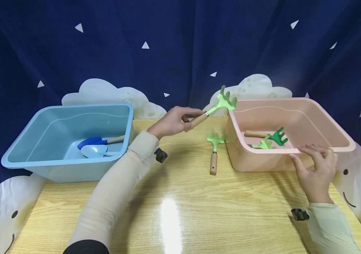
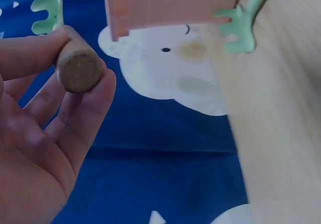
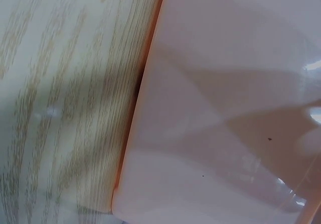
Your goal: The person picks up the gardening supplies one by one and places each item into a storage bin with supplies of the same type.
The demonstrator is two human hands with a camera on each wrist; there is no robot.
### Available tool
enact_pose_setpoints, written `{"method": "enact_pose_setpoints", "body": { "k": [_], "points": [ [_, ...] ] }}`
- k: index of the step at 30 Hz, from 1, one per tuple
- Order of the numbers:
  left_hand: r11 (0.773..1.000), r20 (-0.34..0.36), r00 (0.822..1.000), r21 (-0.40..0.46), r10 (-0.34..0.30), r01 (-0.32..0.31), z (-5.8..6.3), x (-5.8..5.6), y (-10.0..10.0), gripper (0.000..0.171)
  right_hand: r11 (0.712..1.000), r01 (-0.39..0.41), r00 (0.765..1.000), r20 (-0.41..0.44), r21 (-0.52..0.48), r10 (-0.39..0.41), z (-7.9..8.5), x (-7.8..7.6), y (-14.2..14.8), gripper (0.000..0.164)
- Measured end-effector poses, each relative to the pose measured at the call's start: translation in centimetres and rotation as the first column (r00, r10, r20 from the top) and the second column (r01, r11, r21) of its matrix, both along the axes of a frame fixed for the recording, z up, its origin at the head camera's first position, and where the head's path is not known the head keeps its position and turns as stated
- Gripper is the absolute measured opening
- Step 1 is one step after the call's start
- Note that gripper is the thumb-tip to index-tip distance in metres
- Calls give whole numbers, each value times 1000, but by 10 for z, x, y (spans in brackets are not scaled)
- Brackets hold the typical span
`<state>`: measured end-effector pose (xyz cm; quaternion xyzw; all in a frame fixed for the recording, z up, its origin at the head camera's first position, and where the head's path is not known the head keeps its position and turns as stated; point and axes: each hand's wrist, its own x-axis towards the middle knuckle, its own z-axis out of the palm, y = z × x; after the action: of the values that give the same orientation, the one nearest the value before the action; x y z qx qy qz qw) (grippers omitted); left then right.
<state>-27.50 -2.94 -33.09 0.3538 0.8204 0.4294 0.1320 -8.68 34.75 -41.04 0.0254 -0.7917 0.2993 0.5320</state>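
My left hand (image 1: pixel 177 121) grips the wooden handle of a light green hand rake (image 1: pixel 226 100), raised just left of the pink bin (image 1: pixel 263 160). In the left wrist view the handle's round end (image 2: pixel 79 71) sits between thumb and fingers. My right hand (image 1: pixel 318 169) is at the near rim of that bin, thumb and fingers apart and slightly bent. Whether they touch the rim is hard to tell. Inside the bin lie a dark green hand rake (image 1: pixel 278 136) and a light green one (image 1: pixel 264 143). Another light green hand rake (image 1: pixel 214 155) rests on the table, left of the bin.
At the left stands a blue bin (image 1: pixel 72 165) holding a dark blue trowel (image 1: pixel 92 141) and a light blue trowel (image 1: pixel 94 151). Both bins stand on the wooden table (image 1: pixel 218 211). A dark blue curtain (image 1: pixel 180 46) hangs behind.
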Motion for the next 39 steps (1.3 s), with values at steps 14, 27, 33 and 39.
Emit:
{"method": "enact_pose_setpoints", "body": {
  "k": [14,27,33,39],
  "points": [
    [998,-134,989,-21,-68,66,38,4,42,47,999,3,1000,4,-44,-3,8,8,-6,73],
    [994,-218,969,-31,-114,109,47,10,69,41,999,-26,997,70,-33,28,-2,2,10,76],
    [995,-220,971,-30,-96,92,46,11,72,39,999,-45,998,52,-29,46,-1,-1,10,76],
    [995,-226,969,-27,-95,91,45,12,76,42,998,-43,998,50,-43,46,-7,-4,15,74]
  ]
}}
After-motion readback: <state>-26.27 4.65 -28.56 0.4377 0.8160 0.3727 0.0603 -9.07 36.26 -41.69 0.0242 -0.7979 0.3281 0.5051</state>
